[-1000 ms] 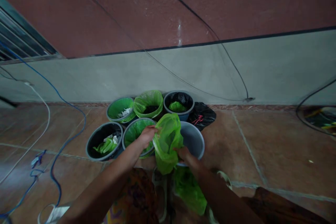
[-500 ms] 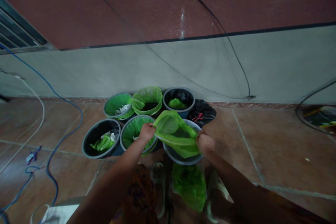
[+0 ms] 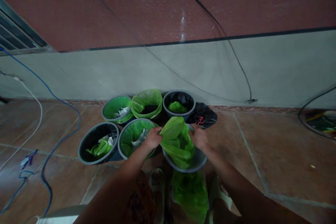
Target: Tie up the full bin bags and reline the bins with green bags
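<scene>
A thin green plastic bag (image 3: pixel 176 143) is stretched by its mouth between my two hands. My left hand (image 3: pixel 153 138) is closed on its left edge, and my right hand (image 3: pixel 198 136) pinches its right edge. The bag's lower part hangs into a round grey bin (image 3: pixel 201 162) standing in front of me. Just left of that bin is a green-lined bin (image 3: pixel 131 129) with whitish scraps inside, partly covered by my left forearm. More green plastic (image 3: pixel 190 196) lies between my feet below the bin.
Other lined bins (image 3: pixel 179 92) stand in a cluster along the wall, including a black-lined one (image 3: pixel 86 143) at the left. A knotted black bag (image 3: pixel 206 115) sits behind my right hand. A blue cable (image 3: pixel 70 133) winds over the tiled floor (image 3: pixel 283 147).
My hands have come closer together, so the bag's mouth is narrower and rounder. The bag hangs lower into the bin. The view has shifted slightly.
</scene>
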A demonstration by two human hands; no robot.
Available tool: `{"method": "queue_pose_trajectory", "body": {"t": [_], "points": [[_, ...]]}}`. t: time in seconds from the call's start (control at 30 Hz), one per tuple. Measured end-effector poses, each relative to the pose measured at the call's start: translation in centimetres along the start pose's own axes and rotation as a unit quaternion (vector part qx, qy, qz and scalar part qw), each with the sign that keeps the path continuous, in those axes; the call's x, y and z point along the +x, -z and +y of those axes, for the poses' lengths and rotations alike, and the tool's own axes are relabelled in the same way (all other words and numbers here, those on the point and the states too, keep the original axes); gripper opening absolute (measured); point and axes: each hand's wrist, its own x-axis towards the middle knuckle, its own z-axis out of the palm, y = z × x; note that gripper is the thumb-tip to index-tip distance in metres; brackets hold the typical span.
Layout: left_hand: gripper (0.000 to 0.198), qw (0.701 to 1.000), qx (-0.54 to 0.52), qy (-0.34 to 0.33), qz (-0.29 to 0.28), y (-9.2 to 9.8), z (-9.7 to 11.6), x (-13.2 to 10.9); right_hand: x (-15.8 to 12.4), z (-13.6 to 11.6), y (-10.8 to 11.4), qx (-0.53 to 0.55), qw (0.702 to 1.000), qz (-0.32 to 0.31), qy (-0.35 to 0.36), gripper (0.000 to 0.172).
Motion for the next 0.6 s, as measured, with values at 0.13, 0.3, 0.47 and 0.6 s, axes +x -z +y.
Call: {"method": "queue_pose_trajectory", "body": {"t": [0.13,0.3,0.47,0.6], "points": [[0.025,0.992,0.024,-0.111,-0.045,-0.4,0.9,0.0,3.9,-3.8,3.2,0.086,0.972,-0.035,0.217,0.070],[0.034,0.992,0.105,-0.069,-0.007,-0.1,1.2,0.3,5.3,-5.2,5.0,-0.010,0.902,-0.294,0.315,0.026],[0.032,0.976,0.213,0.032,0.015,0.8,0.9,0.5,4.9,-1.6,3.8,-0.066,0.951,-0.179,0.241,0.013],[0.033,0.968,0.240,0.069,0.030,1.0,0.7,0.7,4.3,1.3,2.7,-0.075,0.980,-0.098,0.157,0.018]]}}
